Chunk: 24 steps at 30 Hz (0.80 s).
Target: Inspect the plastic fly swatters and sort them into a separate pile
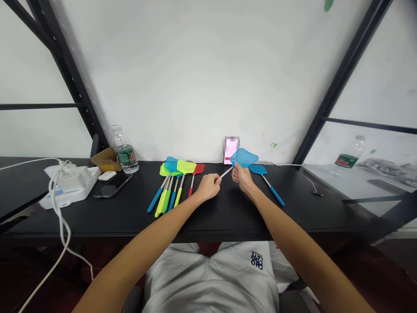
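Both hands hold one blue fly swatter (244,158) above the black table. My left hand (209,186) is closed around the handle end, and its grip is hidden in the fist. My right hand (241,176) is closed at the base of the mesh head, with the bare metal rod showing between the two hands. Left of my left hand lies a pile of blue, yellow, green and red fly swatters (179,191), their heads toward the wall. Another blue fly swatter (273,194) lies on the table to the right of my right hand.
A phone (231,145) with a lit screen leans against the wall behind the held swatter. At the left are a water bottle (125,152), a dark phone (112,186), a white case (107,175), a cardboard box (106,160) and a power strip (78,191) with cables.
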Available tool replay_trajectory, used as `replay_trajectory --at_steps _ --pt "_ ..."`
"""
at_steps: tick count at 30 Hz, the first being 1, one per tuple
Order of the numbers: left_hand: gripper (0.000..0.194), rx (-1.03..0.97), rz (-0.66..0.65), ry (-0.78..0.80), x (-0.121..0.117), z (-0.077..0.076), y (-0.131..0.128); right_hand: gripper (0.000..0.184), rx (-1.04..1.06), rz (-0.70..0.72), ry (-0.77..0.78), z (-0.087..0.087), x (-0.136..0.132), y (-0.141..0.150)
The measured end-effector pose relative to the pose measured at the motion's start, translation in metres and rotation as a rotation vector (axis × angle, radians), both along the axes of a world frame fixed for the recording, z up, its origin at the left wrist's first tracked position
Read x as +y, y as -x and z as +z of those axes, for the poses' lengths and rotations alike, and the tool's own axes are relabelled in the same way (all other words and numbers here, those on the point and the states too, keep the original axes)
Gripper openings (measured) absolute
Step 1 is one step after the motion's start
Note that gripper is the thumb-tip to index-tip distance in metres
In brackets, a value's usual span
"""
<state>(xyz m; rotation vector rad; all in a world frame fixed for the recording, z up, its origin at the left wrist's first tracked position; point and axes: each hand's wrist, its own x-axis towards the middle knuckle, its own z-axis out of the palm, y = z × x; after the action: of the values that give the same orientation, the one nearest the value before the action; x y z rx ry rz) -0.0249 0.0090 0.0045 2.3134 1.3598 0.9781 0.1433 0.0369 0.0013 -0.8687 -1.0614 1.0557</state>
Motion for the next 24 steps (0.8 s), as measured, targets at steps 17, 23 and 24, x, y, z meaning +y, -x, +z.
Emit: replay_trajectory --at_steps 17,23,24 --pt "0.026 -0.046 -0.018 -0.02 0.005 0.0 -0.002 0.052 -0.131 0.11 -0.015 -0.003 -0.009 0.02" --pt "0.03 -0.106 0.01 -0.065 0.003 0.002 -0.001 0.05 -0.377 0.084 -0.091 -0.013 -0.013 0.038" --pt "0.03 -0.104 -0.01 -0.071 0.002 0.002 -0.001 0.049 -0.4 0.051 -0.099 -0.013 -0.012 0.036"
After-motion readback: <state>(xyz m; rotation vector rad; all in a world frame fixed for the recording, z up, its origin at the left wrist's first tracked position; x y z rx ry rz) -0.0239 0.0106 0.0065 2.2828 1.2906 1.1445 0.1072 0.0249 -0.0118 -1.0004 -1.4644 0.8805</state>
